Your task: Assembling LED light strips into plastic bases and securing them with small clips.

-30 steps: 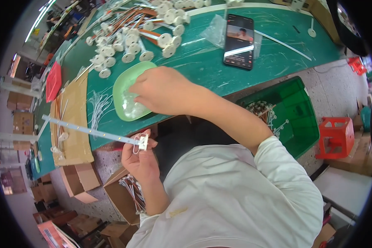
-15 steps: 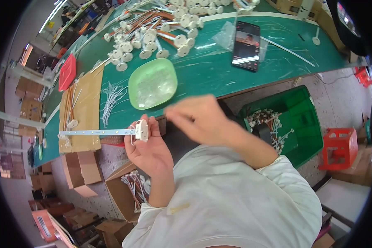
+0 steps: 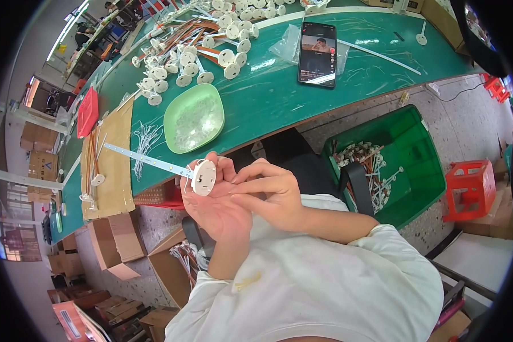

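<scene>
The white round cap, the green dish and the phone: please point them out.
white round cap [image 3: 204, 177], head view, on its round face.
green dish [image 3: 194, 118], head view, on its inner bottom.
phone [image 3: 317, 54], head view, on its screen.

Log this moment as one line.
left hand: holds white round cap on strip | right hand: fingers at cap | green bowl on table

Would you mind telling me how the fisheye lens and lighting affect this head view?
Head view: black vignette rings the frame; the green table edge bows strongly; even lighting, soft shadows; the phone screen glows; both hands, left hand and right hand, and the white round part look sharp.
</scene>
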Tool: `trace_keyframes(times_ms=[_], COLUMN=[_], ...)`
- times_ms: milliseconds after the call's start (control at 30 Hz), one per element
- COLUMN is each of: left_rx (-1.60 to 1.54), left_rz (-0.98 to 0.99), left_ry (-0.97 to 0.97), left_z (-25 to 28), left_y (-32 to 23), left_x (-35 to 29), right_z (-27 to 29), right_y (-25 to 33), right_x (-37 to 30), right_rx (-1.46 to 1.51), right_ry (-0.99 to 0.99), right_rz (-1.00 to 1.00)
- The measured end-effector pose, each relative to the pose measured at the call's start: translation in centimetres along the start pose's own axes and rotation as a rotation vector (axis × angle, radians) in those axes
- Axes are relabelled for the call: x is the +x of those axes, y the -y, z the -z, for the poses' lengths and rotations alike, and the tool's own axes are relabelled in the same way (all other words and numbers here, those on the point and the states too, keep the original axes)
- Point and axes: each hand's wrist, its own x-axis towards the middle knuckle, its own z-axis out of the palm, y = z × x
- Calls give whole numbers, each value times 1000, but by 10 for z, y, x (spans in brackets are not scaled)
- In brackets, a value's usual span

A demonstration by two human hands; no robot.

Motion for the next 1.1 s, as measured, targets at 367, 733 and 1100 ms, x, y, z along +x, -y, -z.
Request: trace_keyframes(times_ms=[367, 733, 1100], left_rx=[107, 67, 117], left_rz=[16, 33, 43], left_ry=[-173, -195, -155], left_z=[-8, 0, 4], left_y=[-9, -8, -7], left_x=[5, 0, -4], right_z=[11, 16, 11], right_y=[-4, -16, -24], right_x=[2, 7, 7], right_rx=[-121, -153, -196], right_ry=[44, 113, 65], right_rz=[99, 270, 432])
